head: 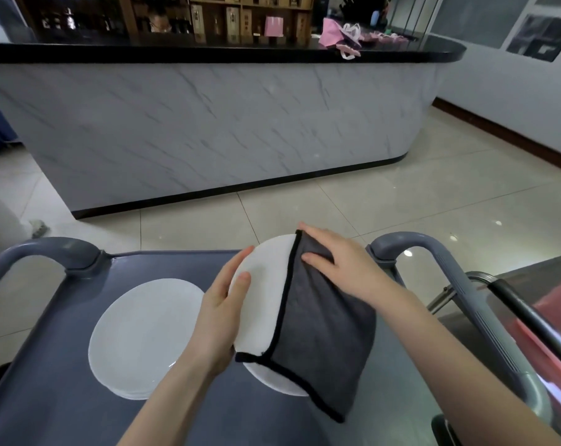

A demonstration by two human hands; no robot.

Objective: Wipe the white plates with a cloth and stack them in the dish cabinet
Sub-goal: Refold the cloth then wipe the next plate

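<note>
White plate [260, 286], rim gripped by left hand [217, 320], is mid-wipe under right hand [341, 263] pressing grey cloth [325, 336] flat; stacked plates [137, 336] on trolley [60, 400] await.

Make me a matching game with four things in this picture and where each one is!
Things
1. round white plate being wiped
2. dark grey cloth with black edging
3. stack of white plates
4. pink fabric bag

Places
A. on the black counter top
B. lying on the grey cart
C. gripped at its edge by the left hand
D. pressed under the flat right hand

Pairs: 1-C, 2-D, 3-B, 4-A
</note>
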